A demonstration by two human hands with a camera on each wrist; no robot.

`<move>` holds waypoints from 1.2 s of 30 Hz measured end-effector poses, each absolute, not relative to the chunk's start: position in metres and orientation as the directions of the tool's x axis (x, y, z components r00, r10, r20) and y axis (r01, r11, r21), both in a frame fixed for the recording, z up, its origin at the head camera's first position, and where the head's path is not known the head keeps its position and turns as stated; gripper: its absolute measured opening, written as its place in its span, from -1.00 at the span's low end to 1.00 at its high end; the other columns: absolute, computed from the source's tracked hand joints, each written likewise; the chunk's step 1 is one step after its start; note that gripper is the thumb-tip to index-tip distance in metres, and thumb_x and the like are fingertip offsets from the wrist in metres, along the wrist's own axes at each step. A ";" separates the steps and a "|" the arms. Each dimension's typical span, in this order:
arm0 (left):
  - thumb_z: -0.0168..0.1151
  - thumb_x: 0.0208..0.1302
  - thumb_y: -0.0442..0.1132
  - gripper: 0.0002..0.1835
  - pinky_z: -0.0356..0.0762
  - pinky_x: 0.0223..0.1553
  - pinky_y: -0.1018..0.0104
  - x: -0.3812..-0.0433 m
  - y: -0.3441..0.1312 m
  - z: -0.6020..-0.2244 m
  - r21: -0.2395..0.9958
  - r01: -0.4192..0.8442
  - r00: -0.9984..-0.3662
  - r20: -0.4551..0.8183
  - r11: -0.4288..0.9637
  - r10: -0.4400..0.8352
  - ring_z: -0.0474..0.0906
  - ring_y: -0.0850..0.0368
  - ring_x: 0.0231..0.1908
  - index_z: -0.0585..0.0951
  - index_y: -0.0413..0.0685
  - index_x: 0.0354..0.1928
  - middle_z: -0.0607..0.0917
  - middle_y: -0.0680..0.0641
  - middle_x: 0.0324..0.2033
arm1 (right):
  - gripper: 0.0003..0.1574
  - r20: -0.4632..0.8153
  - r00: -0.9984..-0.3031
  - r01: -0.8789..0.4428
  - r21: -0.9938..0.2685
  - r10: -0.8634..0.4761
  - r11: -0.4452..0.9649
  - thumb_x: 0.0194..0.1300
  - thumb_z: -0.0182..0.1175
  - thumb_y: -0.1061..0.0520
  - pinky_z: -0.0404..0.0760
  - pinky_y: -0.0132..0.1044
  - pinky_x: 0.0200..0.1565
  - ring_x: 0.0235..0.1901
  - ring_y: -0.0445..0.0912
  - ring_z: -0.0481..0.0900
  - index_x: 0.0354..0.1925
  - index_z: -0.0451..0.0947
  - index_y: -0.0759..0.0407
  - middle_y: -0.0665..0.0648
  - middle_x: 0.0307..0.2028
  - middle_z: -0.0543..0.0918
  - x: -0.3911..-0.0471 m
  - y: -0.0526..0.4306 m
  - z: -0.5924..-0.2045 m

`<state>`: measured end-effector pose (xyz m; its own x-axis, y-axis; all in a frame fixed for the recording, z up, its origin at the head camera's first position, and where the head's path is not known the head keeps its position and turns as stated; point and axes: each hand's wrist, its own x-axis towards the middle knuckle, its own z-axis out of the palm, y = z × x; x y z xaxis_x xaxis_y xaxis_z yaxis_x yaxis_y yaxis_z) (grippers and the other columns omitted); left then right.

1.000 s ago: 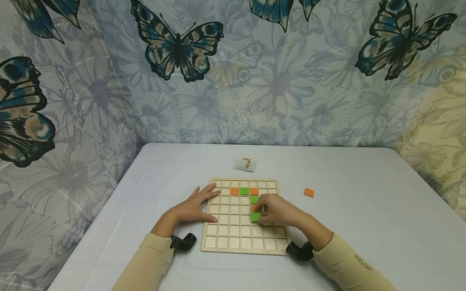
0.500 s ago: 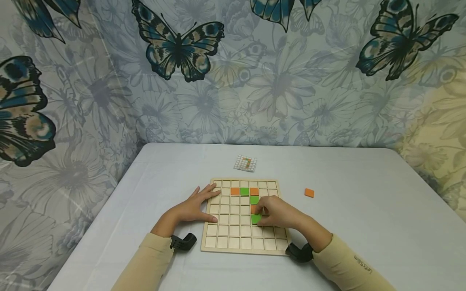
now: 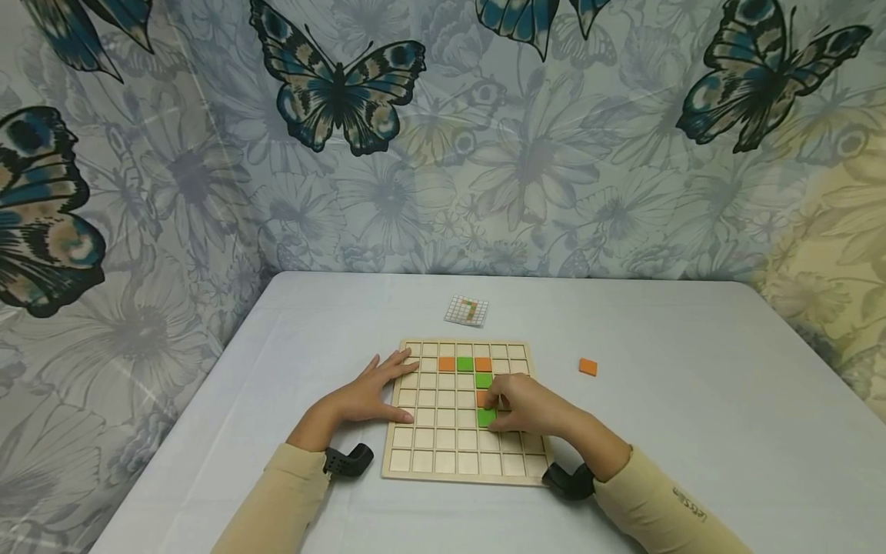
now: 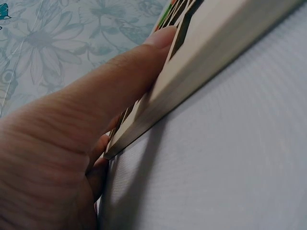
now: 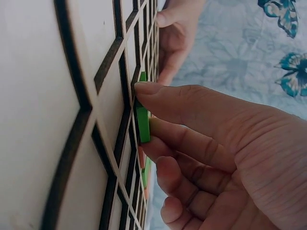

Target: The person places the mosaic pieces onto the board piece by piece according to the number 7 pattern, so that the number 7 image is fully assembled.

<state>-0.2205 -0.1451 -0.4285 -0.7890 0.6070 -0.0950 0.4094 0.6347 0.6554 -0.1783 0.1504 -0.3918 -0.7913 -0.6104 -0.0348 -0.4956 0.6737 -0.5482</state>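
A wooden grid board lies on the table. My left hand rests on its left edge with the fingers spread, the thumb over the rim in the left wrist view. My right hand pinches a green tile between thumb and index finger. In the right wrist view this green tile stands slightly proud of its cell. Above it in the same column are an orange tile, partly behind my fingers, a green tile and an orange corner tile. Left of the corner sit a green tile and an orange tile.
A loose orange tile lies on the white tabletop, right of the board. Behind the board is a small card printed with a coloured grid pattern. A patterned fabric wall stands behind the table.
The green tile in my right hand has shifted slightly toward me and now lines up with the cell below the orange tile. My left hand has stayed still.
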 end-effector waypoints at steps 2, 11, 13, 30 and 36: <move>0.44 -0.09 0.13 -0.01 -0.46 0.43 -0.13 -0.221 -0.145 -0.429 0.655 0.410 -0.790 -0.094 0.635 0.606 -0.30 -0.09 0.46 0.20 0.08 0.40 -0.09 -0.02 0.48 | -0.77 -0.032 -0.791 -0.498 -0.546 -0.611 0.674 -0.02 0.42 0.19 0.44 -0.48 -0.44 -0.44 -0.21 0.39 -0.33 0.61 0.17 -0.02 -0.39 0.56 -0.178 0.150 -0.392; 0.44 -0.09 0.13 -0.01 -0.45 0.43 -0.15 -0.221 -0.144 -0.427 0.658 0.401 -0.790 -0.104 0.638 0.604 -0.32 -0.07 0.47 0.20 0.10 0.41 -0.10 0.00 0.48 | -0.80 -0.027 -0.785 -0.493 -0.577 -0.619 0.651 -0.02 0.41 0.19 0.46 -0.47 -0.46 -0.46 -0.21 0.41 -0.35 0.63 0.15 -0.02 -0.40 0.59 -0.183 0.158 -0.390; 0.43 -0.08 0.12 -0.01 -0.45 0.43 -0.15 -0.221 -0.144 -0.427 0.657 0.406 -0.787 -0.102 0.636 0.608 -0.31 -0.07 0.47 0.20 0.09 0.41 -0.10 -0.01 0.48 | -0.80 -0.029 -0.793 -0.471 -0.604 -0.609 0.643 -0.01 0.40 0.20 0.48 -0.46 -0.45 -0.45 -0.21 0.43 -0.33 0.64 0.15 -0.01 -0.38 0.60 -0.185 0.163 -0.390; 0.44 -0.08 0.12 0.00 -0.47 0.43 -0.14 -0.221 -0.145 -0.428 0.663 0.400 -0.787 -0.105 0.633 0.608 -0.30 -0.07 0.47 0.19 0.08 0.41 -0.10 -0.03 0.48 | -0.69 0.028 -0.892 -0.373 -0.609 -0.451 0.700 0.05 0.38 0.12 0.44 -0.42 -0.41 -0.38 -0.20 0.42 -0.22 0.64 0.23 0.08 -0.29 0.65 -0.207 0.224 -0.388; 0.44 -0.09 0.13 0.00 -0.48 0.43 -0.11 -0.221 -0.144 -0.429 0.659 0.401 -0.789 -0.104 0.636 0.606 -0.29 -0.05 0.47 0.19 0.09 0.41 -0.10 -0.01 0.48 | -0.65 0.047 -0.921 -0.336 -0.598 -0.387 0.728 0.05 0.38 0.11 0.42 -0.42 -0.47 -0.43 -0.21 0.39 -0.20 0.63 0.27 0.11 -0.33 0.63 -0.211 0.246 -0.386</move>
